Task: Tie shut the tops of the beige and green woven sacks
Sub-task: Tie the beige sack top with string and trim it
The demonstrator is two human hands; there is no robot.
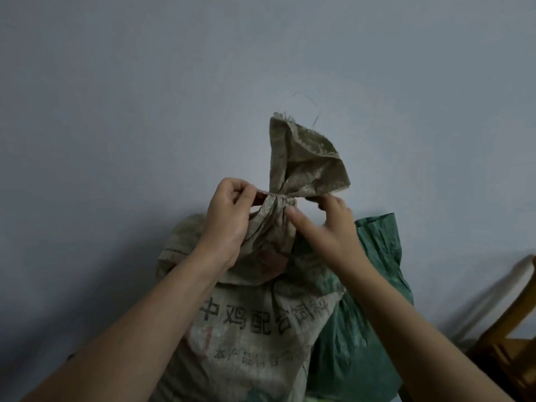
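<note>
A beige woven sack (246, 338) with dark printed characters stands upright in front of me. Its top is gathered into a narrow neck (275, 207), and the loose mouth fans out above it (304, 163). A thin reddish tie (262, 193) runs around the neck. My left hand (229, 219) pinches one end of the tie at the left of the neck. My right hand (327, 224) holds the other end at the right, thumb pressed against the gathered cloth. A green woven sack (362, 329) stands behind and to the right, partly hidden by the beige one.
A plain pale wall (145, 111) fills the background right behind the sacks. Wooden furniture, perhaps a chair (510, 338), stands at the lower right close to the green sack.
</note>
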